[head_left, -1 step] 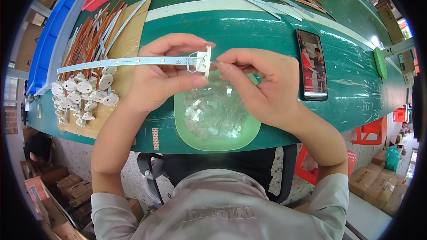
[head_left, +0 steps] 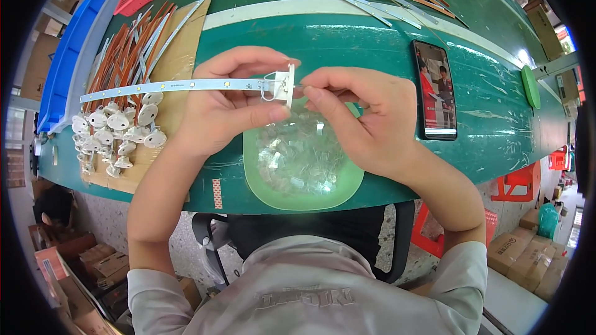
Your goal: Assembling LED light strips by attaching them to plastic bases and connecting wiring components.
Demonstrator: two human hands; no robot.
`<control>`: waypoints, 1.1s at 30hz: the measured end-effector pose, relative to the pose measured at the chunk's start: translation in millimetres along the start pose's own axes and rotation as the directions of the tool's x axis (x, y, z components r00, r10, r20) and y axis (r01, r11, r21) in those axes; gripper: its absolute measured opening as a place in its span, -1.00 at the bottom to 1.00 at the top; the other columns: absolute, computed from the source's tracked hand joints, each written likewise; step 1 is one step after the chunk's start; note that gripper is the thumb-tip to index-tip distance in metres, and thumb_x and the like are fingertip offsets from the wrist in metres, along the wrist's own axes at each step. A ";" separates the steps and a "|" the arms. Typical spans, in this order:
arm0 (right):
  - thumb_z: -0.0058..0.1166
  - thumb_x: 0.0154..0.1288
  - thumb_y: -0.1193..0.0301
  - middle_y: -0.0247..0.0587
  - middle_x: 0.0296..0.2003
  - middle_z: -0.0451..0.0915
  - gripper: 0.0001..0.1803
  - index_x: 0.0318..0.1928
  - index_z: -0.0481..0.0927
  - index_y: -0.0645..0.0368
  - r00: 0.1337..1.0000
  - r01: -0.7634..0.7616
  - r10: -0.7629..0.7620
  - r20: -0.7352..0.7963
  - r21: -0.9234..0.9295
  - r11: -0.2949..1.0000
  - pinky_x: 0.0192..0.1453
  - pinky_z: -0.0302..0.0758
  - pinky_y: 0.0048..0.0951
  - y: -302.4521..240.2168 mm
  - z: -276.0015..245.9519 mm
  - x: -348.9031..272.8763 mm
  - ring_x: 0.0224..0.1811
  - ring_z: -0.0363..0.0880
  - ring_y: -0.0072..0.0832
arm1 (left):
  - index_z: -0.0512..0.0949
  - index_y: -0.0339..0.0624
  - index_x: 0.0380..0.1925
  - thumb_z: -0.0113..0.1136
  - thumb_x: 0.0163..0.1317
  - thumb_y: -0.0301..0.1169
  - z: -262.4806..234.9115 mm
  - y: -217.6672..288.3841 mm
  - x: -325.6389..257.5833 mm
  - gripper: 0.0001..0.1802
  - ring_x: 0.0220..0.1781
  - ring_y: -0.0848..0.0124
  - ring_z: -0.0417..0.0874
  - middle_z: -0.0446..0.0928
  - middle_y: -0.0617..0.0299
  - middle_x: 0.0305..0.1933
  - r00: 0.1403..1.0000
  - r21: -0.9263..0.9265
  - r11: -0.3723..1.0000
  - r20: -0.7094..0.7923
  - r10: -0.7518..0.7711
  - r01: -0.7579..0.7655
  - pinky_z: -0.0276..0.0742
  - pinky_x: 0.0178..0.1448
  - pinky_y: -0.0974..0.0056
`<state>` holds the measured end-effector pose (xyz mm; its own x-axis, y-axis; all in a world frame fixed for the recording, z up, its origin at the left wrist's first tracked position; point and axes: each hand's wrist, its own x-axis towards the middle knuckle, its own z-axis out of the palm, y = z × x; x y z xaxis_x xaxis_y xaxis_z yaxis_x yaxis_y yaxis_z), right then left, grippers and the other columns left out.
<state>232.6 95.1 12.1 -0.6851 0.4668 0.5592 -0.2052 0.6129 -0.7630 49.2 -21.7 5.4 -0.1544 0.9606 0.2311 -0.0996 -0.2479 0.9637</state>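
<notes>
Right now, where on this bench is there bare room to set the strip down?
Bare green bench lies between the phone and the cardboard sheet, above the hands. Crowded: the cardboard with strips and white caps, and the green tray under the hands.

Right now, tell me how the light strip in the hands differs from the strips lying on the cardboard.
The held strip is up off the table, level, gripped by the left hand; the loose strips lie flat, fanned out on the cardboard. The held strip has a white end piece, which the right hand works at; many loose strips show brown backs. All are long and thin.
</notes>
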 end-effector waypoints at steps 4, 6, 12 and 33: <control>0.20 0.23 0.60 -0.14 -0.38 0.72 -0.91 -0.25 0.67 0.35 0.999 0.032 -0.031 0.012 -0.062 0.998 -0.22 0.66 -0.52 -1.5 -1.0 0.9 -0.37 0.73 -0.49 | 0.45 -0.34 0.11 0.38 0.02 -0.70 0.8 0.1 -0.8 -0.41 0.06 0.30 0.67 0.55 -0.02 0.14 1.000 -0.029 1.000 -0.016 -0.012 0.011 0.66 0.11 0.26; 0.20 0.22 0.60 -0.14 -0.39 0.72 -0.92 -0.26 0.67 0.34 0.999 0.037 -0.034 0.029 -0.083 0.996 -0.23 0.66 -0.53 -2.4 -1.8 1.1 -0.38 0.73 -0.48 | 0.45 -0.33 0.11 0.39 0.02 -0.70 -0.7 -0.7 -1.0 -0.41 0.06 0.28 0.67 0.55 -0.02 0.14 1.000 -0.024 1.000 -0.019 -0.005 0.005 0.66 0.11 0.26; 0.22 0.19 0.60 -0.14 -0.40 0.71 -0.92 -0.28 0.68 0.31 0.998 0.043 -0.037 0.052 -0.106 0.993 -0.30 0.64 -0.54 -3.2 -0.7 -0.1 -0.41 0.72 -0.48 | 0.45 -0.33 0.11 0.40 0.01 -0.69 -0.3 1.5 -0.9 -0.41 0.06 0.25 0.68 0.55 -0.02 0.14 1.000 -0.015 1.000 -0.031 0.002 -0.002 0.66 0.11 0.25; 0.25 0.09 0.59 -0.18 -0.48 0.67 -0.88 -0.31 0.65 0.19 0.982 0.191 -0.184 0.049 -0.237 0.952 -0.48 0.55 -0.50 3.8 7.1 -4.4 -0.51 0.67 -0.37 | 0.51 -0.34 0.03 0.43 -0.01 -0.67 6.1 3.8 -2.1 -0.47 0.01 0.39 0.66 0.57 0.00 0.10 0.999 0.165 0.986 -0.053 0.010 -0.001 0.68 0.08 0.30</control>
<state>229.8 90.8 4.4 -0.6688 0.3140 0.6739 -0.1602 0.8242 -0.5431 55.2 -24.0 9.4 -0.2075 0.9501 0.2328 0.0635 -0.2244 0.9724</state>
